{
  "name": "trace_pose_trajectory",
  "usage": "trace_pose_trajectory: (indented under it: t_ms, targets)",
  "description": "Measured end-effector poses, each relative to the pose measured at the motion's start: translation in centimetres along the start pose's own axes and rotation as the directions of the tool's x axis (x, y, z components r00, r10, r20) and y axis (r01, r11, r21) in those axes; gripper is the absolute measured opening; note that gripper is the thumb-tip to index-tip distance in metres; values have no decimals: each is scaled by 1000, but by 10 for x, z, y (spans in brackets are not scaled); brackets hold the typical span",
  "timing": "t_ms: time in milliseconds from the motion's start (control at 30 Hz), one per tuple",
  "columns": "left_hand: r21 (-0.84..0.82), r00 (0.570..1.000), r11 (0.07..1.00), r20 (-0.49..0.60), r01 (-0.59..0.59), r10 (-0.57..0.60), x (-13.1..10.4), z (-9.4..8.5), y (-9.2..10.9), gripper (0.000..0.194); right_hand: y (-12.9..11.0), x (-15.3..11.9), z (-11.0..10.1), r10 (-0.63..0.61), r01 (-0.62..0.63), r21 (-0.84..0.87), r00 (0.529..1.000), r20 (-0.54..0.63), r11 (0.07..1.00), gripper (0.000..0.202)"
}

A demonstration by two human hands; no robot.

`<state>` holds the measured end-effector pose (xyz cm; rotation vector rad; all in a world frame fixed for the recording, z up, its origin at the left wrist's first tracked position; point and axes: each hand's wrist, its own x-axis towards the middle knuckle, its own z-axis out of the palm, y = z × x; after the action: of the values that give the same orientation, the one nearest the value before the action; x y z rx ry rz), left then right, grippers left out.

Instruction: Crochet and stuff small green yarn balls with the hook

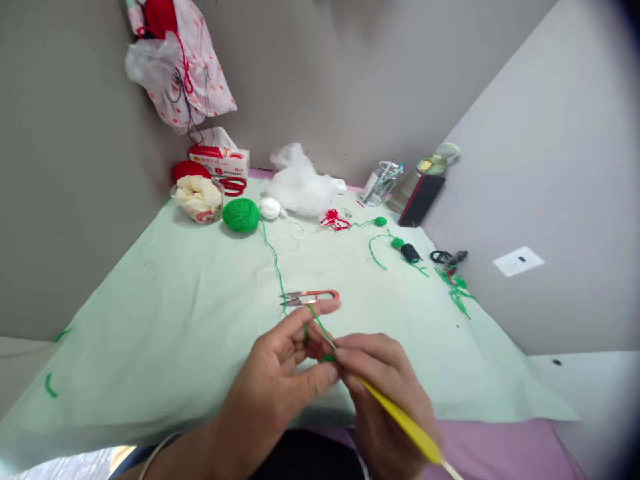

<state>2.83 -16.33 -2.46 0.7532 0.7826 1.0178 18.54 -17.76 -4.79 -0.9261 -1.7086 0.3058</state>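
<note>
Green yarn (321,323) runs over the raised index finger of my left hand (280,380), whose other fingers curl around the strand. A small green stitched piece (329,359) shows at my left thumb and fingertips, mostly hidden. My right hand (387,377) grips a crochet hook (404,423) with a yellow handle, its tip meeting the yarn between both hands. From the green yarn ball (241,215) a strand trails down the cloth towards my left hand. Just beyond my fingers lie thread snips (313,297) with orange handles, blades pointing left.
Across the back stand a tissue box (220,162), red scissors (234,186), a tub (198,200), white stuffing (300,187), a clear cup (381,183) and a phone (423,200). Small green yarn balls (397,243) and black thread (411,253) lie to the right.
</note>
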Motion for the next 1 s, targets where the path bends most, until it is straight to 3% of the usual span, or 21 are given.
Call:
trace_pose_trajectory:
  t_ms: [67, 133, 200, 267, 367, 433, 533, 833, 900, 1000]
  targets:
    - [-81, 1000, 997, -27, -3, 1, 11, -4, -4, 51, 7, 0, 11, -61, 56, -134, 998, -32, 989, 35]
    - [-193, 997, 979, 3, 72, -73, 16, -8, -7, 48, 13, -2, 17, -88, 75, -177, 994, -67, 981, 38]
    - [-312, 984, 933, 43, 178, -173, 18, -11, -7, 44, 16, -3, 17, -33, 22, -102, 994, -104, 995, 35]
    - [-357, 976, 909, 53, 216, -211, 19, -14, -7, 37, 17, 0, 14, 115, -104, 73, 980, -163, 992, 29]
    - [-273, 991, 953, 13, 133, -134, 19, -15, -6, 29, 18, 7, 11, 372, -288, 418, 919, -134, 862, 24]
    - [-184, 998, 980, 2, 70, -70, 18, -14, -8, 30, 19, 10, 12, 435, -348, 538, 900, -40, 768, 22]
    - [-102, 1000, 994, 4, 26, -26, 16, -13, -13, 40, 21, 9, 16, 425, -376, 511, 905, 22, 773, 19]
    - [9, 999, 1000, -41, -2, 2, 19, -14, -12, 51, 22, 4, 18, 428, -389, 487, 903, 35, 782, 18]
    - [14, 999, 1000, -47, 7, -6, 20, -12, -11, 52, 24, 4, 19, 477, -411, 532, 879, 15, 740, 17]
    - [-2, 998, 1000, -59, 22, -22, 21, -12, -13, 49, 27, 5, 20, 572, -463, 646, 819, 49, 607, 15]
